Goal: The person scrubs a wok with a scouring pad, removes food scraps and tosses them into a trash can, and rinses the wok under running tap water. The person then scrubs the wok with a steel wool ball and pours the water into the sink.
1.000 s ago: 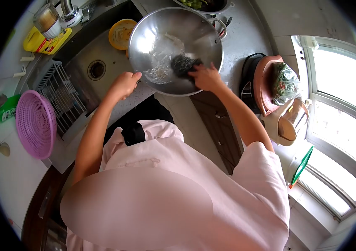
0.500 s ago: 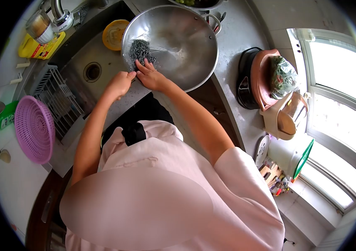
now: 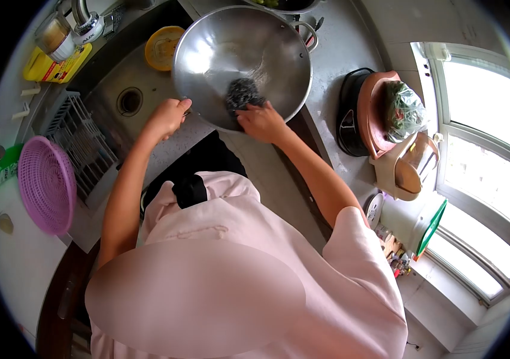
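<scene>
A wide stainless steel wok (image 3: 285, 66) sits tilted at the edge of the sink and counter, its inside facing me. My left hand (image 3: 169, 118) is closed around the wok's near-left handle, which is mostly hidden by the fingers. Inside the wok, near its lower rim, my right hand (image 3: 263, 122) grips a dark grey steel wool scrubber (image 3: 243, 94) and presses it against the metal. Part of the scrubber is covered by the fingertips.
Left of the wok is the sink (image 3: 102, 96) with a yellow bowl (image 3: 162, 49) and a dish rack (image 3: 81, 134). A purple colander (image 3: 46, 185) stands farther left. On the right counter are a dark pot (image 3: 351, 113) and a bag of greens (image 3: 403, 109).
My right hand has moved right across the wok with the scrubber, from the left side to the lower middle. My left hand stays at the handle.
</scene>
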